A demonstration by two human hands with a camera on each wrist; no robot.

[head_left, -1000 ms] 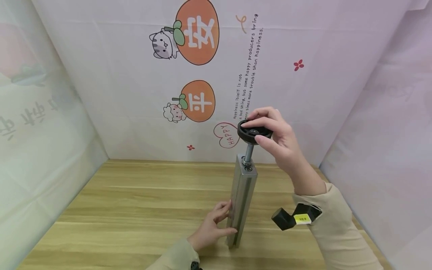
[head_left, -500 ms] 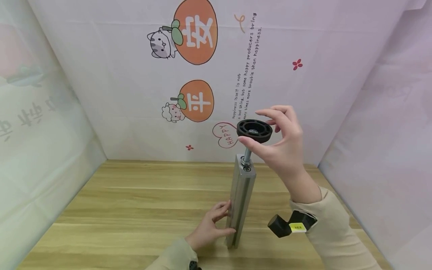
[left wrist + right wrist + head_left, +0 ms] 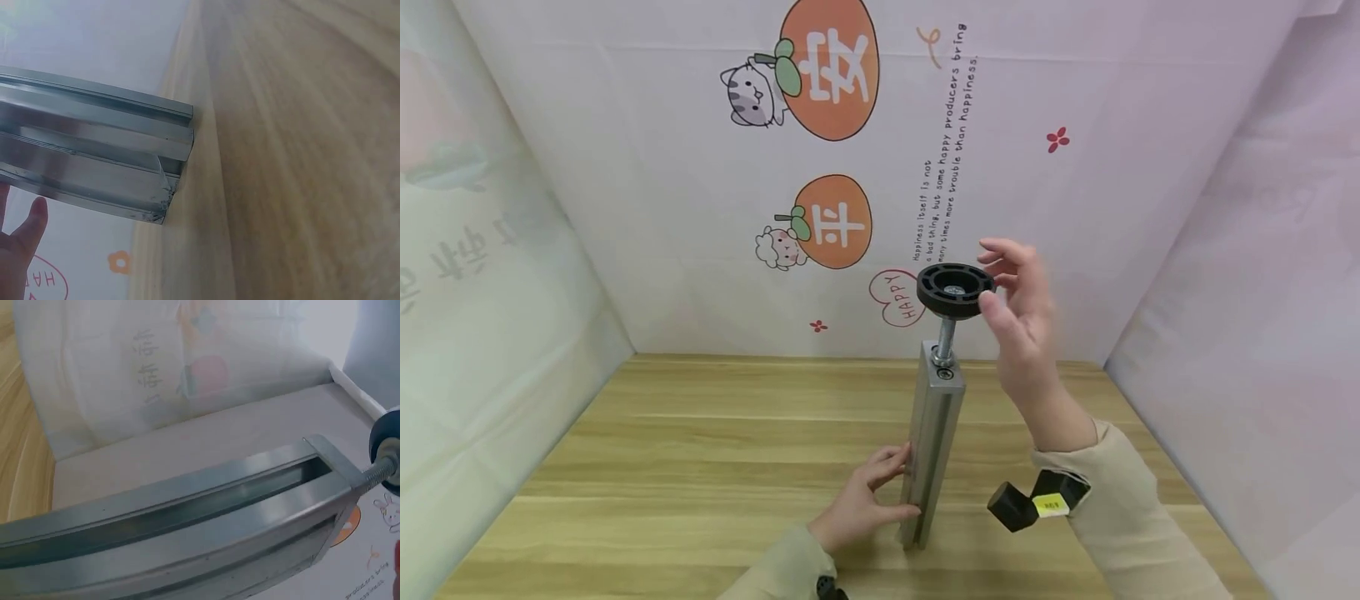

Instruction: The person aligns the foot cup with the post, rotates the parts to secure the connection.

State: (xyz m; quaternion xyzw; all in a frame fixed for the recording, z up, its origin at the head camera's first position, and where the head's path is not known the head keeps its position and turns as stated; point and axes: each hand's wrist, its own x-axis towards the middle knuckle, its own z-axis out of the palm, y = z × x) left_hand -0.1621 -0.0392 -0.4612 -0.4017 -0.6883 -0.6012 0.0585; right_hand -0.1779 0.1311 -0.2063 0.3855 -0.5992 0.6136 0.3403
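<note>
In the head view, an aluminium extrusion (image 3: 934, 467) stands upright on the wooden table. A threaded stud (image 3: 947, 340) rises from its top end plate and carries a round black levelling foot (image 3: 934, 300). My left hand (image 3: 859, 507) holds the extrusion low down, thumb on the near side and fingers behind. Its slotted lower end (image 3: 94, 147) fills the left wrist view. My right hand (image 3: 1026, 329) is at the foot's right side, fingers spread and loosely bent, thumb overlapping the rim. The right wrist view shows the extrusion (image 3: 219, 515) and the stud (image 3: 379, 474) close up.
The wooden table (image 3: 700, 467) ends at a white printed cloth backdrop (image 3: 662, 208). Cloth walls also stand at the left (image 3: 467, 292) and right (image 3: 1247, 275). A black wrist camera (image 3: 1013, 506) sticks out from the right sleeve.
My right fingers, laid over the foot a second ago, have opened and drawn back to its right side. The left hand keeps its hold low on the extrusion.
</note>
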